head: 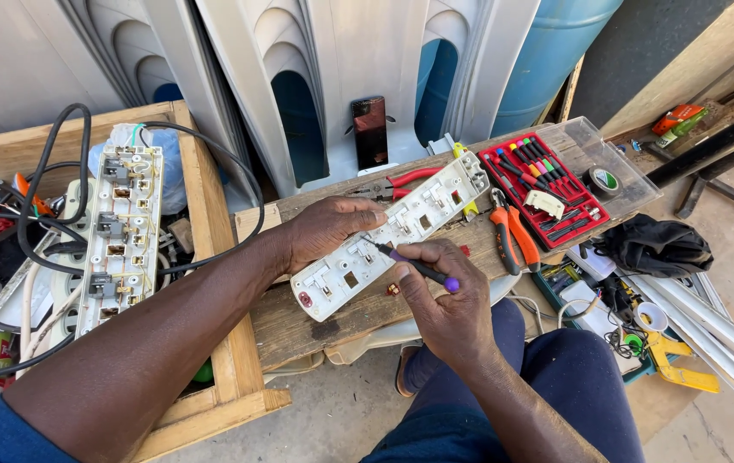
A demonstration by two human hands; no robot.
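Note:
An opened white power strip [422,210] lies inside-up across a wooden board [315,321]. My left hand [324,230] presses down on its near half and holds it still. A small screwdriver with a purple cap [422,270] is pinched in my right hand [448,304], its tip touching the strip's inner parts near my left fingers. A small red part [394,290] lies on the board just below the strip.
A wooden crate [212,257] at left holds another opened power strip [122,231] and black cables [58,171]. Red pliers [405,180], orange pliers [513,236], a red case of small screwdrivers [543,184] and a tape roll [604,181] lie behind. White plastic chairs [341,77] stand beyond.

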